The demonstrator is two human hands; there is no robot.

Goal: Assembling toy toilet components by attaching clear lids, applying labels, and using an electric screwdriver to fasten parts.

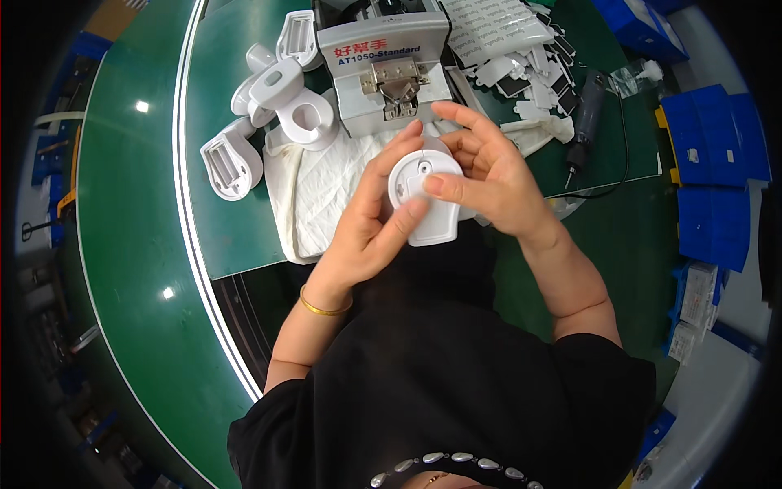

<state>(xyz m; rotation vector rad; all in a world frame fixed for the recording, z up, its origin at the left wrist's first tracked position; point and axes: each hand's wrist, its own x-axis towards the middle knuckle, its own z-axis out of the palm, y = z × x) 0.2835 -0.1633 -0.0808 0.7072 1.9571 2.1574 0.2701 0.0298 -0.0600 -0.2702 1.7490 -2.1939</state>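
A: ok so where's the white plastic housing (438,224) right now?
B: Up in the air, around the middle of the surface's (221,244) near edge, round end facing away from the person. White cloth (309,204) lies just beyond that edge.
A: And the hands?
B: Left hand (379,204) has hold of it, fingers wrapped round the side, thumb across the front. Right hand (493,175) is loosely open, index finger sticking out, thumb (kinda blurry) over the face.
A: What else is lying about?
B: More white housings (308,121) bunched toward the left edge, one with its slotted compartment facing up near the near-left corner. Screw feeder (371,102) sits behind the cloth, electric screwdriver (590,114) near the right edge, flat black-and-white pieces (533,81) heaped between those two.
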